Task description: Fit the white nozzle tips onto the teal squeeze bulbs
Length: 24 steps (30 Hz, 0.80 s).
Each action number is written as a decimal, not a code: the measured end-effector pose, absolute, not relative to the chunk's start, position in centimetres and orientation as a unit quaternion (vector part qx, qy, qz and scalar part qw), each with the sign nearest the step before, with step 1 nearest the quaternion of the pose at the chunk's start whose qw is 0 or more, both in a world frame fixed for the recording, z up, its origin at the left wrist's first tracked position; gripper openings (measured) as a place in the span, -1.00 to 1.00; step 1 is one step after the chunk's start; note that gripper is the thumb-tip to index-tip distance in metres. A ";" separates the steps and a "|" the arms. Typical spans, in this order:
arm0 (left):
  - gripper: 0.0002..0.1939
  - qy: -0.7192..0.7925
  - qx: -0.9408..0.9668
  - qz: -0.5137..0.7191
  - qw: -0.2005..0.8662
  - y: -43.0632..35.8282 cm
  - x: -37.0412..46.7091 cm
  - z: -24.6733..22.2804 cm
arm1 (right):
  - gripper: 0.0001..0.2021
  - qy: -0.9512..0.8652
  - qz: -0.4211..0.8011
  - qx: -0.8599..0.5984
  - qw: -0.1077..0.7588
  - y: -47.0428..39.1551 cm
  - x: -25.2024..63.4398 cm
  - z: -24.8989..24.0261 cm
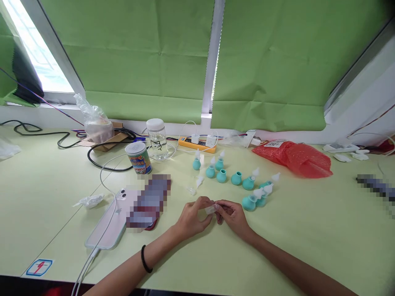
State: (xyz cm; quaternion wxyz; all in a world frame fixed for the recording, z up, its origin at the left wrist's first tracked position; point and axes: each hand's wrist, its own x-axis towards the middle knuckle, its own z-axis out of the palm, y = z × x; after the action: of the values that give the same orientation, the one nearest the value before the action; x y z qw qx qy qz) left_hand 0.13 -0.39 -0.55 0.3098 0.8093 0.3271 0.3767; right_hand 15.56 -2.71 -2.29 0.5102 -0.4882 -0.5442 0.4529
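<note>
My left hand and my right hand meet above the table, fingers pinched together. Between them is a small translucent plastic piece, partly covered by the fingers. Just right of my right hand stand teal squeeze bulbs with white nozzles, the nearest bulb almost beside the fingers. Several more bulbs form a loose row behind. Two of these, one bulb and another, show open necks without nozzles. A loose white nozzle and a clear small part lie beyond my left hand.
Left of my hands lie a pink phone with a white cable and a blurred-out phone. Behind them stand a snack can and a water jar. An orange power strip and a red plastic bag are at the back.
</note>
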 end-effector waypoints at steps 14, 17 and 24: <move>-0.73 0.268 0.835 0.434 0.206 0.0 0.1 0.1 | -0.78 -0.538 0.441 -0.472 0.542 -3.0 15.1 -1.9; -0.72 0.259 0.848 0.434 0.160 0.6 1.0 1.7 | -0.82 -0.546 0.404 -0.482 0.553 -3.0 15.1 -2.2; -0.56 0.443 0.875 0.188 0.054 5.4 7.6 4.3 | -0.83 -0.584 0.297 -0.515 0.553 -3.4 15.7 -2.6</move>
State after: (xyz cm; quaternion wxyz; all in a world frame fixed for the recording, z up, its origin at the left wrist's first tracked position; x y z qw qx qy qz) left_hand 7.56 5.35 4.33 0.0540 0.8749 0.4429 0.1881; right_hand 15.68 -3.39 -2.57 0.5528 -0.5147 -0.5840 0.2974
